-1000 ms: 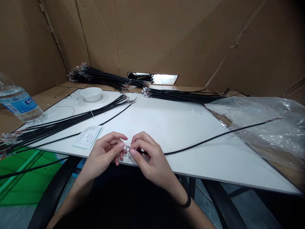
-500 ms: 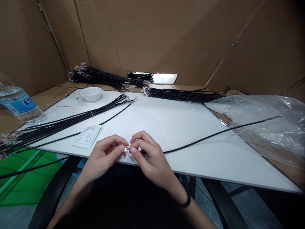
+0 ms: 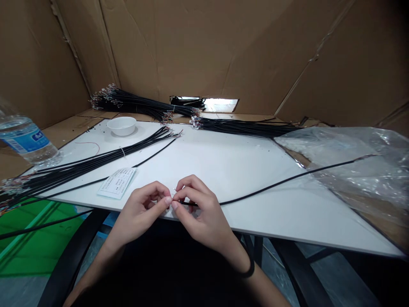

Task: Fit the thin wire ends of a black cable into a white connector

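Near the table's front edge, a single black cable [image 3: 268,186] runs from my right hand [image 3: 204,209] out to the right, its far end of thin bare wires lying over the plastic bag. My right hand pinches the near end of this cable between thumb and fingers. Touching its fingertips is my left hand [image 3: 143,209], closed in a pinch at the cable's tip; what it grips is hidden by the fingers. A printed paper label [image 3: 116,183] lies just left of my left hand, over another black cable.
A bundle of black cables [image 3: 92,161] lies at left beside a water bottle [image 3: 28,140]. Behind are a white bowl [image 3: 122,126] and more cable bundles [image 3: 246,127]. A clear plastic bag [image 3: 358,162] covers the right side. Cardboard walls [image 3: 198,47] surround the white table [image 3: 223,157].
The fingertips of both hands have come closer together, and the shiny bit that showed between them is now covered. The cable has barely moved.
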The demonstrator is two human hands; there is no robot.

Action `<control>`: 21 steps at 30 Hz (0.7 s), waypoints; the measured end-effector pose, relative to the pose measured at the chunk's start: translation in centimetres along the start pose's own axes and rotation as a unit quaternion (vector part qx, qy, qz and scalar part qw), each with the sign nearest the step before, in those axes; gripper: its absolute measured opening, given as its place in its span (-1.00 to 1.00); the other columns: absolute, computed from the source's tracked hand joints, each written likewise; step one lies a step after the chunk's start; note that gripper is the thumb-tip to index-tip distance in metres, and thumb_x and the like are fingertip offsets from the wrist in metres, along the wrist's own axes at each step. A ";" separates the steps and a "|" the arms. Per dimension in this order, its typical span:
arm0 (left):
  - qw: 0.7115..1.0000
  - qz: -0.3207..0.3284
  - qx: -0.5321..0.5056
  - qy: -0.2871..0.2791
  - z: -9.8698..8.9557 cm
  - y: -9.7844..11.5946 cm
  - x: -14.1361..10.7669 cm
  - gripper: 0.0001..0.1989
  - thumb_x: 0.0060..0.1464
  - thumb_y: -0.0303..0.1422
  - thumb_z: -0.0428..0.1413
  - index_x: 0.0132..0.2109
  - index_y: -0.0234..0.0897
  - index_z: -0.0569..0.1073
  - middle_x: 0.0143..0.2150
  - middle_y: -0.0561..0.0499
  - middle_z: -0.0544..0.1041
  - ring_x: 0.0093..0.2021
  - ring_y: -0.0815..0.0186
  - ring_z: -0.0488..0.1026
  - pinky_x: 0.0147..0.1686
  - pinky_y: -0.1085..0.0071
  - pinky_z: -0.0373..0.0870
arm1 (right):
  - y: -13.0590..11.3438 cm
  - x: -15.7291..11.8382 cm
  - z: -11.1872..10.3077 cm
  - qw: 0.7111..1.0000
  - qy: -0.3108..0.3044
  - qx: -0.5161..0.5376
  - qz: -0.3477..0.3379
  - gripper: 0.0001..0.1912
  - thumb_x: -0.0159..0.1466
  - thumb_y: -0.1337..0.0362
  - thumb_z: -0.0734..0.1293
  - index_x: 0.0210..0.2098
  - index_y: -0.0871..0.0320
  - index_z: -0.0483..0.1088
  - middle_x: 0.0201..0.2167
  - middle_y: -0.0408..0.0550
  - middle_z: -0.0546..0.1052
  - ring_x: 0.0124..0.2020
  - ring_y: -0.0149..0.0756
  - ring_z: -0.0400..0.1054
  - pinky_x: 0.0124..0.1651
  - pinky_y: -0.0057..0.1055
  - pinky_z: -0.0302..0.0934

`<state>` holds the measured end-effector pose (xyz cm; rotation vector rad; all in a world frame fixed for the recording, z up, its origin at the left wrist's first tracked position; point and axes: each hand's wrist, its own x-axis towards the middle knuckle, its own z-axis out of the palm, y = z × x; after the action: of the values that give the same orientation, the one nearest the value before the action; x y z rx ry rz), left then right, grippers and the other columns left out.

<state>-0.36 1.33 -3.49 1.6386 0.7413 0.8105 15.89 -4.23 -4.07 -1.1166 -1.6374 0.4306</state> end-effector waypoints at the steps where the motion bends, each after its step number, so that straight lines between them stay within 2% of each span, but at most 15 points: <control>1: 1.000 0.002 0.002 -0.001 0.0 0.0 0.0 -0.80 0.20 -0.24 0.14 -0.32 -0.27 0.44 -0.46 0.12 0.36 -0.49 0.44 0.25 -0.50 0.52 0.21 | 0.0 0.0 0.0 1.000 0.002 0.001 0.000 -0.90 0.24 0.43 0.29 -0.36 0.14 0.40 -0.25 -0.06 0.39 -0.30 -0.36 0.34 -0.38 -0.44 0.26; 8: 1.000 0.018 0.014 0.000 -0.2 0.0 -0.2 -0.79 0.18 -0.24 0.15 -0.35 -0.27 0.46 -0.53 0.13 0.36 -0.59 0.48 0.21 -0.61 0.56 0.18 | -0.1 0.1 -0.2 1.000 -0.004 0.014 -0.023 -0.85 0.29 0.46 0.23 -0.38 0.13 0.35 -0.27 -0.06 0.38 -0.27 -0.34 0.33 -0.24 -0.38 0.27; 11: 1.000 0.000 -0.008 -0.010 -0.4 -0.2 -0.2 -0.83 0.17 -0.23 0.18 -0.27 -0.25 0.49 -0.48 0.10 0.42 -0.55 0.45 0.30 -0.63 0.59 0.27 | -0.1 0.2 -0.3 0.999 -0.003 0.014 -0.029 -0.83 0.29 0.47 0.21 -0.39 0.14 0.33 -0.27 -0.05 0.37 -0.25 -0.34 0.32 -0.22 -0.38 0.26; 15: 0.999 -0.001 -0.043 -0.018 -0.7 -0.3 -0.2 -0.83 0.17 -0.28 0.18 -0.10 -0.19 0.48 -0.39 0.10 0.45 -0.54 0.48 0.33 -0.61 0.59 0.35 | 0.0 0.2 -0.3 1.000 -0.003 0.009 -0.021 -0.85 0.28 0.45 0.22 -0.39 0.15 0.35 -0.20 -0.01 0.34 -0.17 -0.29 0.31 -0.14 -0.34 0.27; 21: 0.995 -0.004 -0.089 -0.043 -0.8 -0.2 0.0 -0.86 0.18 -0.33 0.19 -0.11 -0.19 0.49 -0.36 0.10 0.49 -0.52 0.50 0.37 -0.58 0.62 0.39 | 0.1 0.2 -0.6 1.000 -0.018 0.022 -0.009 -0.83 0.25 0.46 0.24 -0.43 0.15 0.37 -0.18 -0.01 0.33 -0.10 -0.26 0.32 -0.03 -0.30 0.26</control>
<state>-1.01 1.85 -3.56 1.4998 0.5965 0.7730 16.47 -4.18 -3.84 -1.0663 -1.6594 0.4764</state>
